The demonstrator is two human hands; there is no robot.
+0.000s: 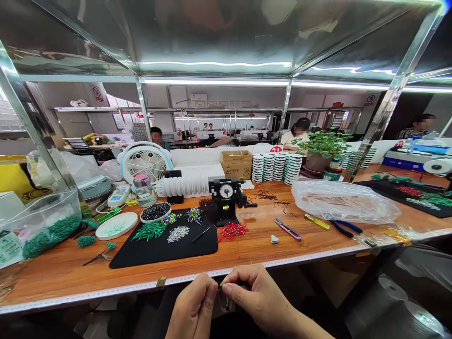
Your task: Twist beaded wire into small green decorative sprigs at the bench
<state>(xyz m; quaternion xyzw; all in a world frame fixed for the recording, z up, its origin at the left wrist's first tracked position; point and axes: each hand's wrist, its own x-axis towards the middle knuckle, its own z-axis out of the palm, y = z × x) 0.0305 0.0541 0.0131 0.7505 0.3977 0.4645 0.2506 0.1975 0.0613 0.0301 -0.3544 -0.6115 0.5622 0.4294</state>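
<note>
Just below the table's front edge, my left hand (pixel 195 306) and my right hand (pixel 252 293) come together, thumbs and forefingers pinched. Between the fingertips is a thin dark strand, mostly hidden. A short green piece (pixel 227 301) hangs under my right fingers. Beyond the hands lies a black mat (pixel 155 252) bearing green strands (pixel 150 231), small silvery pieces (pixel 178 234), colourful beads (pixel 194 215) and a thin dark tool (pixel 201 234). Red strands with beads (pixel 233 230) lie at the mat's right edge.
A black winding counter (pixel 226 200) with a crank carries white spools. On the right are tweezers (pixel 287 230), a yellow-handled cutter (pixel 317 221), pliers (pixel 344 228) and a plastic bag (pixel 346 202). White dishes (pixel 116 226) and a fan (pixel 145 162) stand left. A measuring tape (pixel 116 289) lines the edge.
</note>
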